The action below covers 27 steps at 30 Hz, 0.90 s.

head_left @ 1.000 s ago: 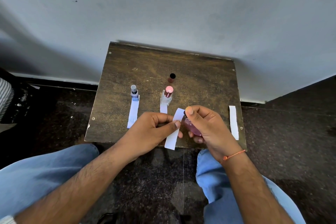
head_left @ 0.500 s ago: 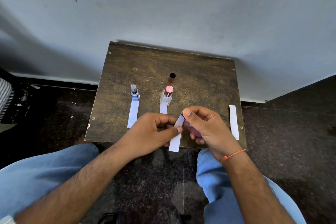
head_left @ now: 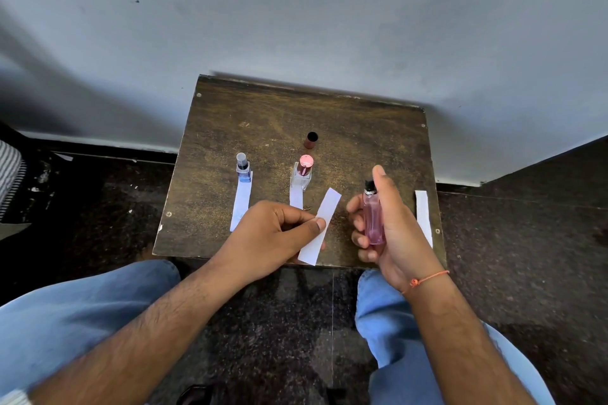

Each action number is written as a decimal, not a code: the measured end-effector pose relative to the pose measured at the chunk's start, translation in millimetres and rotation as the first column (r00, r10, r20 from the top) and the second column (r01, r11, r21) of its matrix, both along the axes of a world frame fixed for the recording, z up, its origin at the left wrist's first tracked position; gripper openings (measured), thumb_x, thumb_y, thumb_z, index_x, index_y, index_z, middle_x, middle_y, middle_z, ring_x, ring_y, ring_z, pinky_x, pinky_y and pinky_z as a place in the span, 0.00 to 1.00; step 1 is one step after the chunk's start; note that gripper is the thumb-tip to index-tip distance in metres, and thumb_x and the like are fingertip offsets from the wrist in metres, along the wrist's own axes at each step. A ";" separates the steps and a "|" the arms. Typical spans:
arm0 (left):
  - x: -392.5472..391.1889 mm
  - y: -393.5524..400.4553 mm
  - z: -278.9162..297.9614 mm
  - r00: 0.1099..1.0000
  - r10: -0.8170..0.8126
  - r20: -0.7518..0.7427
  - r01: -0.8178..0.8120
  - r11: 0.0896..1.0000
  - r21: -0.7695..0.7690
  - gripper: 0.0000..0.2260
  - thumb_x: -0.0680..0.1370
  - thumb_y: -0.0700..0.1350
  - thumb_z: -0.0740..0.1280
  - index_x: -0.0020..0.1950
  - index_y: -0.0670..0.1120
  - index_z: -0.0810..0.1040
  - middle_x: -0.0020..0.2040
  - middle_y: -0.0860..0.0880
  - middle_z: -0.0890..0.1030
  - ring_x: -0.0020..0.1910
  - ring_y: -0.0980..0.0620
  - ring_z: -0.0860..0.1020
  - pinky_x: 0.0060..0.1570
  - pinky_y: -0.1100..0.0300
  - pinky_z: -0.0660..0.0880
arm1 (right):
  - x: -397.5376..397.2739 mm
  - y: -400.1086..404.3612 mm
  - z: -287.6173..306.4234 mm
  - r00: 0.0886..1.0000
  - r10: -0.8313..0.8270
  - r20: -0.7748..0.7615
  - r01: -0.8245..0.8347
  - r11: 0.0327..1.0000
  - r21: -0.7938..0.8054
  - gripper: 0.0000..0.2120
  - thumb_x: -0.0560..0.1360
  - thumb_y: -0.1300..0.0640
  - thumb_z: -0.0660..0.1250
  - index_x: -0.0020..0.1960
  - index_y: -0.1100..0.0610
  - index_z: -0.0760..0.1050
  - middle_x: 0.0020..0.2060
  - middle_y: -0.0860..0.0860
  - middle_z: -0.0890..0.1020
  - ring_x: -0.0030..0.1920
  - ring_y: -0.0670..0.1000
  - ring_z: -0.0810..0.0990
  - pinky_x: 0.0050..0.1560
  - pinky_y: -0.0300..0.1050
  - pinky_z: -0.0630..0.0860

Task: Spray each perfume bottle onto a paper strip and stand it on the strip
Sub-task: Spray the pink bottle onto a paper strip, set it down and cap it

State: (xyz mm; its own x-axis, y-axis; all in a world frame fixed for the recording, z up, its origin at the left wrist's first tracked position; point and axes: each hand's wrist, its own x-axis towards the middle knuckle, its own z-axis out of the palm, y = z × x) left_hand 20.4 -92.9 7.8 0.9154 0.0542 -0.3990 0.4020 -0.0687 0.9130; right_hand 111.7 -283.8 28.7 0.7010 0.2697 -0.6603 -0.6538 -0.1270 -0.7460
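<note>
Left hand (head_left: pixel 274 233) pinches a blank paper strip (head_left: pixel 320 227); right hand (head_left: pixel 391 227) grasps the unlabelled pink bottle (head_left: pixel 373 219).

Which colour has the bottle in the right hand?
Pink bottle, black sprayer, right hand; head view.

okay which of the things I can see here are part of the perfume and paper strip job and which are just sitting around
Part of the job:
pink bottle in the right hand
held strip in the left hand
blue bottle on its strip
clear bottle on its strip
spare strip
dark cap, possibly the pink bottle's

Just lying about:
striped cloth on the floor
</note>
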 end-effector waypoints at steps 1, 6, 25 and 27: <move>0.0 -0.5 0.3 1.000 0.003 -0.001 -0.003 1.000 -0.005 0.14 0.84 0.52 0.73 0.44 0.47 0.91 0.44 0.32 0.86 0.37 0.49 0.77 0.42 0.54 0.72 | 0.1 -0.9 0.0 1.000 0.004 -0.014 -0.004 1.000 0.023 0.34 0.69 0.19 0.66 0.40 0.51 0.80 0.32 0.49 0.73 0.26 0.47 0.68 0.26 0.37 0.60; 1.9 -2.1 1.1 1.000 0.026 0.003 -0.025 0.996 -0.083 0.12 0.84 0.51 0.72 0.44 0.49 0.91 0.43 0.39 0.89 0.38 0.49 0.81 0.41 0.58 0.76 | 1.3 -3.9 -0.3 0.998 0.027 -0.052 -0.023 0.996 0.083 0.34 0.68 0.17 0.66 0.38 0.50 0.76 0.33 0.49 0.74 0.27 0.48 0.69 0.24 0.35 0.59; 5.8 -13.3 -7.8 1.000 -0.026 -0.014 0.023 0.979 -0.201 0.11 0.85 0.51 0.72 0.48 0.50 0.92 0.43 0.48 0.91 0.40 0.56 0.85 0.42 0.62 0.81 | -2.7 -6.8 -14.3 0.744 0.164 0.648 0.167 0.893 -0.418 0.25 0.71 0.32 0.72 0.34 0.54 0.81 0.30 0.48 0.83 0.31 0.45 0.79 0.35 0.40 0.74; 5.9 -13.2 -7.9 0.999 -0.033 -0.005 0.031 0.981 -0.191 0.12 0.85 0.52 0.72 0.48 0.50 0.92 0.43 0.48 0.91 0.40 0.57 0.85 0.41 0.63 0.81 | -1.9 -7.7 -14.7 0.742 0.159 0.651 0.174 0.892 -0.417 0.25 0.71 0.32 0.71 0.33 0.54 0.80 0.29 0.47 0.82 0.31 0.41 0.77 0.34 0.37 0.72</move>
